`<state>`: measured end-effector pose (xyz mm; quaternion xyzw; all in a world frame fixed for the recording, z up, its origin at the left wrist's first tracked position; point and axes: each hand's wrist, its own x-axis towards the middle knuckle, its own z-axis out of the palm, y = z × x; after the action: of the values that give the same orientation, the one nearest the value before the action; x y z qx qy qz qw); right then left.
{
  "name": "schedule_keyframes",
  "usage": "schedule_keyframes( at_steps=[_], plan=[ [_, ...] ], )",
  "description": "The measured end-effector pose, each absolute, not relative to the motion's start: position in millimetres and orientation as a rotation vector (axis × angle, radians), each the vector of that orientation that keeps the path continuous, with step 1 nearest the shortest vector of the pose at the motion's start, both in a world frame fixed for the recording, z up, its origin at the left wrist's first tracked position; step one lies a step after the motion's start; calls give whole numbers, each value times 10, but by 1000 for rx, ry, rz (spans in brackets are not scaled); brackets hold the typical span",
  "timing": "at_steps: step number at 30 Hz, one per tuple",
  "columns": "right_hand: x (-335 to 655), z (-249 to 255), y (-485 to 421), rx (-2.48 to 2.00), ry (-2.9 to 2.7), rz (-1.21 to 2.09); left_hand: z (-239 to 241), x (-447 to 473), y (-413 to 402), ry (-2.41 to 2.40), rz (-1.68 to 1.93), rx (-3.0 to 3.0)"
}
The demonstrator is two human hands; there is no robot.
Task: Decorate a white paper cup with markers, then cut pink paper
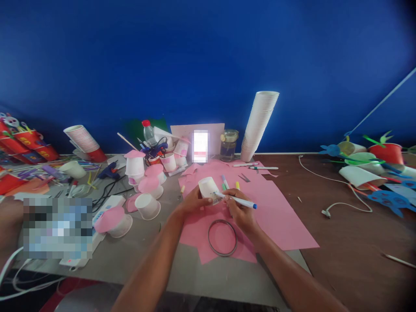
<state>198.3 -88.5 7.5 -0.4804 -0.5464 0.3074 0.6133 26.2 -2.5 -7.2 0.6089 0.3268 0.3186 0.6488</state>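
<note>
My left hand [194, 201] is closed around a white paper cup [208, 187], which lies tilted over the pink paper [273, 208]. Between the fingers of my right hand [240, 212] is a white marker [240, 201] with a blue end pointing right. Its other end meets the side of the cup, where small dark marks show. Below both hands a thin grey ring [209, 237] rests on the pink sheets. Just behind the hands lie a yellow marker [237, 186] and a purple-white marker [224, 180], partly hidden.
Paper cups with pink tops [112, 220] stand to my left, beside a white power strip [112, 203]. A tall cup stack [260, 123] and a glass jar [229, 145] are at the back. A white cable [351, 203] and cup crafts [362, 175] lie right. Another person's arm [11, 225] enters left.
</note>
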Motion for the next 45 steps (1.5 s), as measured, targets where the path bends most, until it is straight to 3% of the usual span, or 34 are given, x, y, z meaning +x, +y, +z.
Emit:
schedule_keyframes(
  at_steps=[45],
  plan=[
    [1980,111,-901,-1096,-1312,686,-55,262,-49,748,732,1386]
  ],
)
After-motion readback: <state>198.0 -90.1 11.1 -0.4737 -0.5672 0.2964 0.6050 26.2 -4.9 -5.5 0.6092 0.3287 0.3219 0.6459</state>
